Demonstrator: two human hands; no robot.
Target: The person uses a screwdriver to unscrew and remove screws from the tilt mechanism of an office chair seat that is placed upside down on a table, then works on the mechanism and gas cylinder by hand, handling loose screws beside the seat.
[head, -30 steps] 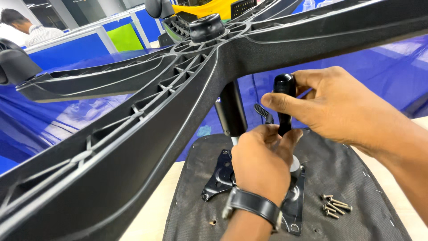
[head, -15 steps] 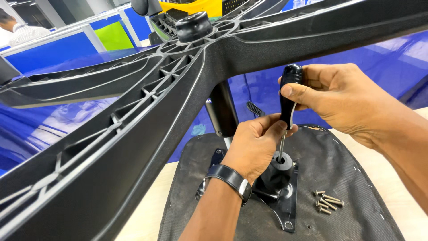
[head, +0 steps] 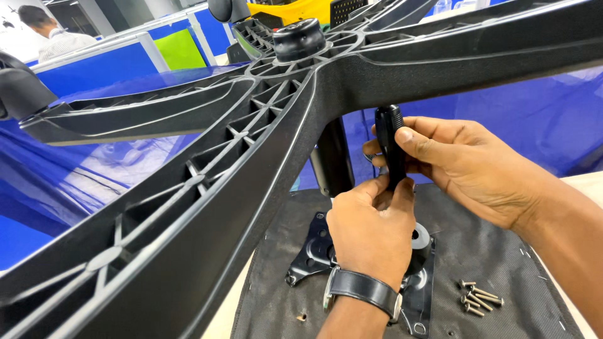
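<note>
My right hand (head: 461, 164) grips the black handle of a screwdriver (head: 389, 143), held upright over a black metal mounting plate (head: 314, 251). My left hand (head: 370, 232), with a black watch on the wrist, rests on that plate and pinches the tool's lower shaft, hiding its tip. The plate lies on the dark fabric underside of a chair seat (head: 496, 251). A black gas cylinder (head: 333, 157) rises from the plate to the black star-shaped chair base (head: 251, 144) that fills the upper left of the view.
Several loose silver screws (head: 478, 298) lie on the fabric to the right of the plate; one small screw (head: 301, 317) lies at the left. Blue partitions (head: 100, 69) stand behind. Another person (head: 47, 31) is at the far upper left.
My view has shifted a little. My right hand lowered slightly with the screwdriver while my left hand stayed on the plate, fingers up at the shaft.
</note>
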